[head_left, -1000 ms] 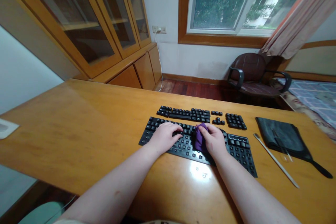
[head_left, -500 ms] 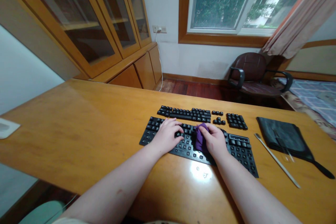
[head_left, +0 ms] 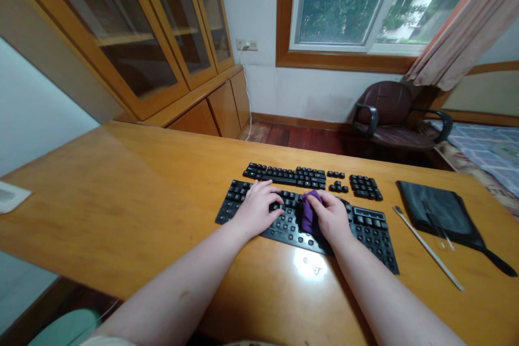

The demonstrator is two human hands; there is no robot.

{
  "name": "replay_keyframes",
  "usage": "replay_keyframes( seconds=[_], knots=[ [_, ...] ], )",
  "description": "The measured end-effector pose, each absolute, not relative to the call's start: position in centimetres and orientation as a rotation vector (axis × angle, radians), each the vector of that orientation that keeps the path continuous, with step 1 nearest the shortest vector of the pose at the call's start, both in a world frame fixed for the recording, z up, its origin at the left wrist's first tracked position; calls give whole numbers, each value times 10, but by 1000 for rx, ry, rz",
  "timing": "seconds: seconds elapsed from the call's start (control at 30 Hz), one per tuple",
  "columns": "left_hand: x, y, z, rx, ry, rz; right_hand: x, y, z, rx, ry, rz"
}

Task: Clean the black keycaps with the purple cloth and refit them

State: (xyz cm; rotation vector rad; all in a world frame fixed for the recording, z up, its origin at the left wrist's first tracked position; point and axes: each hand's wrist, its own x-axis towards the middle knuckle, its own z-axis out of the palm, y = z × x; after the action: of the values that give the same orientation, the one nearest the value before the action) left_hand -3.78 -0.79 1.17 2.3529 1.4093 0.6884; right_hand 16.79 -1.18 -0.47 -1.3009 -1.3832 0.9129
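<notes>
While the right hand [head_left: 332, 217] clenches a purple cloth [head_left: 308, 216] against the middle keys of the black keyboard [head_left: 365, 230], the left hand [head_left: 255, 209] lies flat and relaxed on the keys beside it, gripping nothing, seemingly bracing the board on the desk [head_left: 121, 200]. This looks like a wiping stroke mid-board; moving along the rows would call for light, even pressure. Both forearms reach forward, wrists low, with loose keycaps [head_left: 286, 175] laid out just beyond the keyboard
</notes>
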Motion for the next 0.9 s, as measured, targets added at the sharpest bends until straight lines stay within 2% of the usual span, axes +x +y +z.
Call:
replay_keyframes(
  seconds=[0.5, 0.8, 0.9],
  knots=[
    [-36, -8, 8, 2373, 1411, 657, 167, -13, -3, -1307, -1387, 900],
    [-39, -11, 22, 2398, 1424, 751, 168, -12, -8, -1307, -1377, 909],
    [-41, -13, 27, 2427, 1465, 670, 168, -12, -7, -1312, -1378, 905]
  ],
)
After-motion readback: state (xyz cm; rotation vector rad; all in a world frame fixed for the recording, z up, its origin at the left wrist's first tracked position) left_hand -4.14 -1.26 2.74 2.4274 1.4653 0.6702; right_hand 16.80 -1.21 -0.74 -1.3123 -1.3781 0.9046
